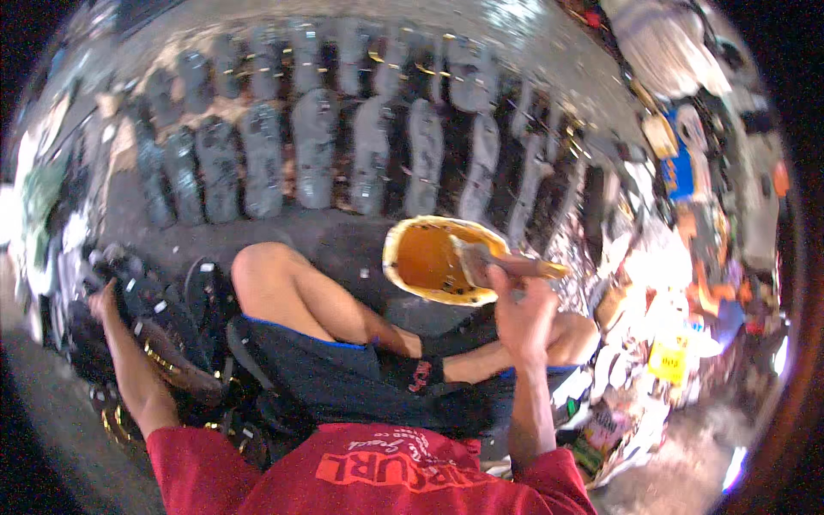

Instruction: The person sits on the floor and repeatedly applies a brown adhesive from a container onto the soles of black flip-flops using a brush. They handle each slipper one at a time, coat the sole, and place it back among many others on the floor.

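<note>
The brush [475, 262] has a flat, pale, greyish head and a brown handle that turns yellowish at its far tip; the shape of its bristles is too blurred to make out. It lies across the right part of the bowl [392, 253], its head over the amber-brown contents [427, 256] and its handle reaching out past the right rim. Whether the head dips in or hangs just above cannot be told. The bowl is roughly oval, its thick cream rim marked with dark specks along the near side. The right hand [525, 309], at the bowl's right edge, has its fingers curled closed about the brush handle. Well to the left of the bowl, the left hand [103, 300] is at a heap of black footwear [206, 296]; its fingers are too small and blurred to tell how far they open or whether they grip anything. Beyond the bowl stand two rows of grey sole-shaped pieces [315, 150]. On the bowl's near side are the person's bent legs [296, 296]; well to its right lies a bright yellow item [668, 362] among clutter.
</note>
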`<move>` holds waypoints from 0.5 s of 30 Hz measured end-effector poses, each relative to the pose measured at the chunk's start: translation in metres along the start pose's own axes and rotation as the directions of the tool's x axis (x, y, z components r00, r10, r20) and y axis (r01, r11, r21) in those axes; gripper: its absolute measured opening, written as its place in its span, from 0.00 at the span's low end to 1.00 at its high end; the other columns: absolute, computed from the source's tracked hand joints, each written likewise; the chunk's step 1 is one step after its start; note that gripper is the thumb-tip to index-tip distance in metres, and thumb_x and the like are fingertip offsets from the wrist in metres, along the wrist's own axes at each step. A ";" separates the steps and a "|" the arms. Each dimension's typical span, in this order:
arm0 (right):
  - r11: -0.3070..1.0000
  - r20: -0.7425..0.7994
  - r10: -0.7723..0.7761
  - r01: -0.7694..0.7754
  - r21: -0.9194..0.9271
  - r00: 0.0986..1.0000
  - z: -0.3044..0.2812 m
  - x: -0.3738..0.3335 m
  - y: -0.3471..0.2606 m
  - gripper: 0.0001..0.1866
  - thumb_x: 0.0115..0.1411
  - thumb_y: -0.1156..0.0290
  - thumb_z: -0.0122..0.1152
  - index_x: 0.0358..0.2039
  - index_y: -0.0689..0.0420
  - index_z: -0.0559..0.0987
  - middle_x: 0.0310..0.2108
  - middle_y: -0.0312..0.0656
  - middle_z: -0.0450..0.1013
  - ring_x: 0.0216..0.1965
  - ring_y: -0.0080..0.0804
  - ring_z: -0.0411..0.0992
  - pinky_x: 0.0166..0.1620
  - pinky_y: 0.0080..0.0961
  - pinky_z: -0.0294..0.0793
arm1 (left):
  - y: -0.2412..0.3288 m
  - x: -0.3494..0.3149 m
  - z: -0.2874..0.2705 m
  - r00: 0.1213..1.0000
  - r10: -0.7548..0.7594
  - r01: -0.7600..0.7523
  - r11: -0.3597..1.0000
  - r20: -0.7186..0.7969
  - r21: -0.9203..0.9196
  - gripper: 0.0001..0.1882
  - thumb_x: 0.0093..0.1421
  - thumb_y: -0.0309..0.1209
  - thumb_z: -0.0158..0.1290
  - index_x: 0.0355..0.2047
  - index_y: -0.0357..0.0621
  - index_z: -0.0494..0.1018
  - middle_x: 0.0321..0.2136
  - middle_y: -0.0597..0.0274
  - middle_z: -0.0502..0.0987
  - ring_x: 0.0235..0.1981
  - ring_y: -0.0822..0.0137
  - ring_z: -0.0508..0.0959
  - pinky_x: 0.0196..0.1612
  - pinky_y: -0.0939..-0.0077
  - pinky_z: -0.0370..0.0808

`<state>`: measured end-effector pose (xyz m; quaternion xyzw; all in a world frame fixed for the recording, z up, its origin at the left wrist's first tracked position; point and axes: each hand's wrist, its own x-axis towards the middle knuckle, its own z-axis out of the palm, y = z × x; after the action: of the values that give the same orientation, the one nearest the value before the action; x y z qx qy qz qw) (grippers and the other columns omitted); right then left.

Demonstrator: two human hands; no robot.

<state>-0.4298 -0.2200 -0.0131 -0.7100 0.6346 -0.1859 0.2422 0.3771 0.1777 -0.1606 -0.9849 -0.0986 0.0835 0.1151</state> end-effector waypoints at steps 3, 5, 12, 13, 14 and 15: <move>0.984 -0.052 -0.164 0.167 0.066 0.985 0.019 0.004 -0.005 0.10 0.59 0.70 0.73 0.40 0.59 0.86 0.36 0.46 0.83 0.38 0.44 0.81 0.42 0.36 0.79 | -0.028 0.037 0.014 0.993 0.030 -0.058 0.969 -0.118 -0.241 0.58 0.43 0.63 0.61 0.64 0.29 0.62 0.64 0.43 0.65 0.67 0.46 0.64 0.68 0.46 0.62; 0.970 -0.074 -0.238 0.241 0.026 0.968 0.025 0.004 -0.004 0.08 0.60 0.71 0.72 0.38 0.60 0.86 0.35 0.46 0.83 0.35 0.38 0.80 0.40 0.31 0.78 | -0.051 0.051 0.010 0.983 0.118 -0.173 0.860 -0.143 -0.479 0.50 0.46 0.55 0.60 0.62 0.30 0.63 0.62 0.45 0.67 0.65 0.47 0.66 0.67 0.49 0.63; 0.936 -0.340 0.132 -0.004 0.351 0.931 -0.018 0.006 0.036 0.12 0.68 0.66 0.64 0.42 0.63 0.82 0.34 0.44 0.82 0.35 0.31 0.77 0.41 0.31 0.76 | -0.057 -0.130 -0.065 0.778 0.223 -0.535 0.726 -0.588 -0.432 0.27 0.55 0.28 0.56 0.56 0.34 0.67 0.53 0.49 0.72 0.57 0.51 0.72 0.63 0.59 0.67; 0.937 -0.325 0.116 0.006 0.351 0.938 -0.022 0.008 0.043 0.13 0.69 0.65 0.63 0.42 0.63 0.81 0.34 0.45 0.82 0.35 0.32 0.77 0.41 0.32 0.76 | -0.044 -0.189 -0.070 0.656 0.257 -0.665 0.642 -0.710 -0.382 0.24 0.57 0.24 0.55 0.55 0.35 0.68 0.52 0.50 0.73 0.56 0.52 0.73 0.63 0.61 0.67; 0.937 -0.309 0.104 0.012 0.350 0.945 -0.025 0.005 0.050 0.13 0.69 0.65 0.61 0.42 0.64 0.81 0.34 0.45 0.82 0.35 0.32 0.77 0.41 0.32 0.76 | -0.027 -0.248 -0.077 0.543 0.287 -0.771 0.542 -0.789 -0.334 0.22 0.58 0.20 0.55 0.54 0.35 0.68 0.51 0.50 0.74 0.55 0.53 0.74 0.62 0.62 0.68; 0.922 -0.266 0.143 -0.031 0.385 0.953 -0.027 0.001 0.056 0.12 0.67 0.67 0.63 0.41 0.65 0.80 0.33 0.44 0.81 0.35 0.30 0.76 0.42 0.31 0.75 | -0.016 -0.314 -0.074 0.538 0.428 -0.838 0.366 -0.727 -0.405 0.26 0.55 0.17 0.52 0.56 0.34 0.67 0.54 0.49 0.72 0.59 0.54 0.71 0.66 0.61 0.64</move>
<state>-0.4907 -0.2283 -0.0241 -0.5862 0.6467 -0.3950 0.2866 0.0850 0.1107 -0.0412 -0.8790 0.3174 -0.1842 -0.3043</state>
